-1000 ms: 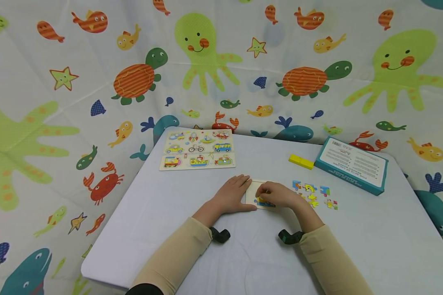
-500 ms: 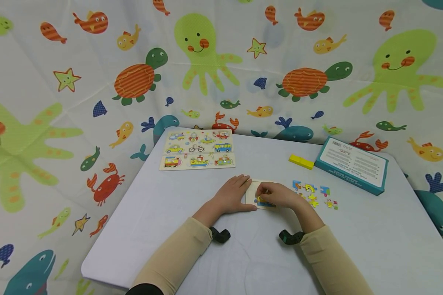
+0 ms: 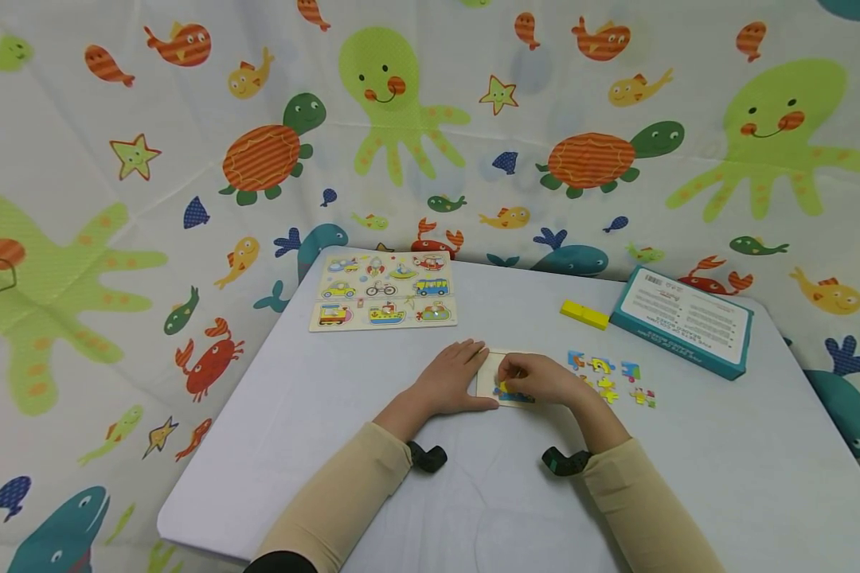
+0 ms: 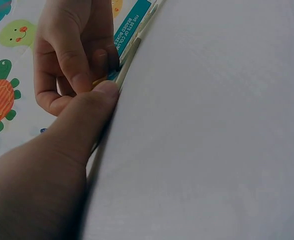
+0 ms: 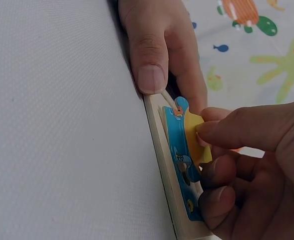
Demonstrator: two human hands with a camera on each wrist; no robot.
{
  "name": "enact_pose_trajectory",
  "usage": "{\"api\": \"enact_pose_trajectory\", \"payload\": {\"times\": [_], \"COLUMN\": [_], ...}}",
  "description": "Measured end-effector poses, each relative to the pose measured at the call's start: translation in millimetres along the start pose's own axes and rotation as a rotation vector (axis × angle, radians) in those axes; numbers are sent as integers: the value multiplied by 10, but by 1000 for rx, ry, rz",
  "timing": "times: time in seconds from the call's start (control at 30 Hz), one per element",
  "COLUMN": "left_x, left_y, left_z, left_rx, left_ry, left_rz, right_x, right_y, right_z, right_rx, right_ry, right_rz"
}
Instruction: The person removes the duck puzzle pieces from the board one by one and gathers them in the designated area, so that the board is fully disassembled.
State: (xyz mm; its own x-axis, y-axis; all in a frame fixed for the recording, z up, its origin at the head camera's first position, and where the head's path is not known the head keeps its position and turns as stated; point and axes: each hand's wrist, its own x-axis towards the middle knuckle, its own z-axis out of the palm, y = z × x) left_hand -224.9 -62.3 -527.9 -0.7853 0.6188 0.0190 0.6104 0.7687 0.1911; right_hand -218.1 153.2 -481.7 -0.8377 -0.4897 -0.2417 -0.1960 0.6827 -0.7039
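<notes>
My left hand lies with straight fingers along the left side of a small wooden puzzle tray, and its thumb presses on the near edge. In the right wrist view that thumb rests on the tray's corner. My right hand pinches a yellow puzzle piece between thumb and fingers, low over the tray. Blue picture pieces lie in the tray under it. Right of the tray, several loose puzzle pieces are spread on the table, some partly hidden by my right hand.
A wooden board with vehicle pictures lies at the back left of the white table. At the back right are a yellow block and a teal box. A sea-animal curtain hangs behind the table.
Both hands stay nearly in place, the right with the puzzle piece over the tray. The curtain's left part shifts slightly to the right.
</notes>
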Motion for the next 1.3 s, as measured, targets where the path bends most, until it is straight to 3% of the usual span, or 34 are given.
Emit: {"api": "enact_pose_trajectory", "payload": {"times": [0.83,1.3], "left_x": [6,-3], "left_y": [-1,1], "left_z": [4,-2], "left_rx": [6,9], "left_ry": [12,10], "left_rz": [13,7], "right_x": [22,-124], "right_y": [28,23], "right_z": [-13,-200], "right_rx": [-7,-20], "right_ry": [22,54], "right_rz": [13,53]}}
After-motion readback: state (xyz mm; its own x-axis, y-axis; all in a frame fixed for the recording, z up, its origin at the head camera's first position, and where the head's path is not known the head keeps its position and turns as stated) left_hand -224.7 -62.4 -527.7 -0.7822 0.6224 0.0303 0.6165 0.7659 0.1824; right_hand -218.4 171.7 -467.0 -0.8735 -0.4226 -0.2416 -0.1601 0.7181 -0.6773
